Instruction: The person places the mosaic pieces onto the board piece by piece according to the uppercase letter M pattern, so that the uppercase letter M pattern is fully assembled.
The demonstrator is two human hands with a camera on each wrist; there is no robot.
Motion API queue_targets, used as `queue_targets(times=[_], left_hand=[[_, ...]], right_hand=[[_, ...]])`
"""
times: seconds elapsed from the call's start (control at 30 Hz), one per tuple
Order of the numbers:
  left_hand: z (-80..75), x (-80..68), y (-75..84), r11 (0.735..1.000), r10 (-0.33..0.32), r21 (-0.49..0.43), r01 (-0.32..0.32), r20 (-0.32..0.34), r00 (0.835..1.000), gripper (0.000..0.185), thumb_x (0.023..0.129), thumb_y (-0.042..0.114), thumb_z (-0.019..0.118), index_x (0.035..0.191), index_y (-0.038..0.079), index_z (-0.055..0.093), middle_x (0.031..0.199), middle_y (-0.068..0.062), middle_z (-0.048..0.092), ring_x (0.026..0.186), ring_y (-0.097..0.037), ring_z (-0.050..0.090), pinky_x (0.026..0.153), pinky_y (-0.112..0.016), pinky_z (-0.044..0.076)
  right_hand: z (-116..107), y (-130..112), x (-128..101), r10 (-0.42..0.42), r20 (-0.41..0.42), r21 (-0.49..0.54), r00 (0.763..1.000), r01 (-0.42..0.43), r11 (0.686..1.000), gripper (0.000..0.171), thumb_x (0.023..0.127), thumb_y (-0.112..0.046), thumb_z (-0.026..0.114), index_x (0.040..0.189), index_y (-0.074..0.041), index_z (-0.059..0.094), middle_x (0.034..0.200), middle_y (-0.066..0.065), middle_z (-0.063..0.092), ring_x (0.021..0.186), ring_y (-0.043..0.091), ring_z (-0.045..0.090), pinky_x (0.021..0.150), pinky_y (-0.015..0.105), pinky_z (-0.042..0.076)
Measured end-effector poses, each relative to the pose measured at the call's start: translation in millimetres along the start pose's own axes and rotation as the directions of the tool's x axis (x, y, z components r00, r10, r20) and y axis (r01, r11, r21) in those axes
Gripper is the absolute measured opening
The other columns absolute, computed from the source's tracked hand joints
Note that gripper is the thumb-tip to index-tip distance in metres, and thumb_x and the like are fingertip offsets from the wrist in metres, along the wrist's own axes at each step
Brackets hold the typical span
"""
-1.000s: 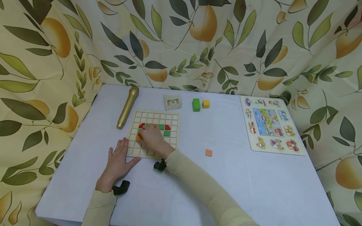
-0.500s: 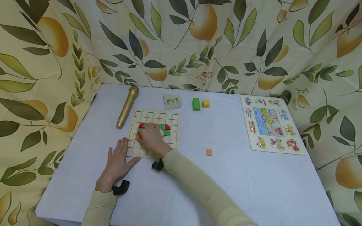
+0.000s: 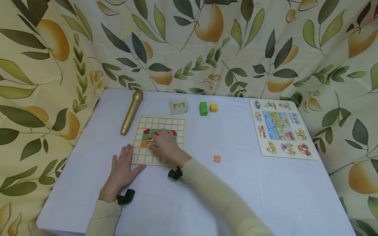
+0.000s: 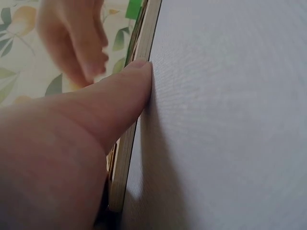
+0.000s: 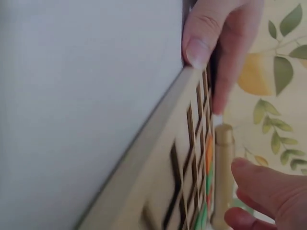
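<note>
My left hand [image 3: 122, 168] lies flat, steadying the stiff, light grid board [image 3: 159, 123] by its edge — right hand [image 3: 165, 144] relaxed over small, slippery-looking tiles [image 3: 143, 143], gripping nothing.

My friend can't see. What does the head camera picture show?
Two hands work at a wooden grid board on a white table: the right hand rests over its coloured tiles, and the left hand lies flat, touching the board's near corner.

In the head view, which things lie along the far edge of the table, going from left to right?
Gold microphone → small pattern card → green block → yellow cube → picture puzzle board.
</note>
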State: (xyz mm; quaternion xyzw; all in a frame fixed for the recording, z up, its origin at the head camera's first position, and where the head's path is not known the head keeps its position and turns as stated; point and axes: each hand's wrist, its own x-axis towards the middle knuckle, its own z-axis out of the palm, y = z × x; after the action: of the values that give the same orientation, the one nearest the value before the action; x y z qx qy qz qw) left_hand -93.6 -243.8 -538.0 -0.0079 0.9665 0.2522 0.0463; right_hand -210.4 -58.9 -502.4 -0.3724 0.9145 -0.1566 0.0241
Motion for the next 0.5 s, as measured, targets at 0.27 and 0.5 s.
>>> queue_targets(times=[0.27, 0.5], left_hand=[[2.3, -0.4, -1.8, 1.0, 0.017, -0.009, -0.018, -0.016, 1.0, 0.101, 0.09, 0.051, 0.066, 0.152, -0.008, 0.013, 0.159, -0.025, 0.011, 0.146, -0.039, 0.003, 0.11, -0.061, -0.006], [2.7, -1.1, -0.3, 0.999, 0.026, -0.025, -0.027, -0.023, 0.999, 0.101, 0.089, 0.049, 0.067, 0.152, -0.009, 0.013, 0.158, -0.026, 0.011, 0.145, -0.04, 0.004, 0.11, -0.062, -0.005]], right_hand=[[-32.5, 38.5, -50.9, -0.024, -0.046, 0.073, 0.999, 0.027, 0.997, 0.035, 0.089, -0.034, 0.074, 0.117, -0.013, 0.07, 0.111, 0.001, 0.063, 0.107, 0.022, 0.053, 0.094, 0.044, 0.04], [-53.5, 82.1, -99.4, 0.035, -0.104, 0.085, 0.994, -0.026, 0.996, 0.038, 0.085, -0.03, 0.078, 0.114, -0.008, 0.07, 0.108, 0.003, 0.065, 0.1, 0.023, 0.055, 0.086, 0.043, 0.044]])
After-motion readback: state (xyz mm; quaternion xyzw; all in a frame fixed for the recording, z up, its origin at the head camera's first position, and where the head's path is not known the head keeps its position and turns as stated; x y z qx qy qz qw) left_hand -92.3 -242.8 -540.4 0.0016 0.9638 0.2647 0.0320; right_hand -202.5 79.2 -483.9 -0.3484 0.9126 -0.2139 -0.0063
